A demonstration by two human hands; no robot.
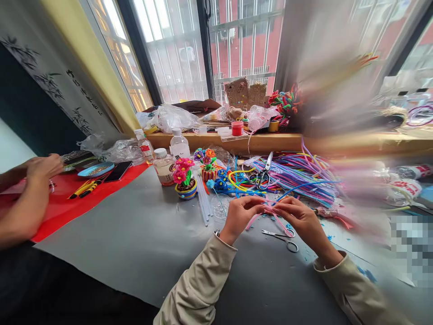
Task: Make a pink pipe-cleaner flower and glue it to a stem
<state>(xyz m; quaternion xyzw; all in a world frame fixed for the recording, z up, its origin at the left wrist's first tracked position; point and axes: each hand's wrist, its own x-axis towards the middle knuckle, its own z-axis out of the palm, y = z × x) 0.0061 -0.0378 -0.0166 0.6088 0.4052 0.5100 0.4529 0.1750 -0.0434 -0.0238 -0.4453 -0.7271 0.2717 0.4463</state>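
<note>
Pink pipe cleaners (280, 224) are pinched between my two hands above the grey table cover, their ends sticking out below and to the side. My left hand (241, 217) closes thumb and fingers on them from the left. From the right, my right hand (300, 221) grips the same pipe cleaners, its fingertips almost meeting the left ones. Just below lie small scissors (286, 239), partly opened. Larger black-handled scissors (263, 174) rest on a heap of coloured pipe cleaners (304, 176). Left of my hands stand small pots of pipe-cleaner flowers (184, 178).
Clear glue sticks (204, 201) lie beside the pots, with bottles (164, 167) behind. At far left, another person's hands (45, 167) are over a red sheet (77, 212) near a blue dish (96, 169) and a phone (117, 171). The right side is blurred.
</note>
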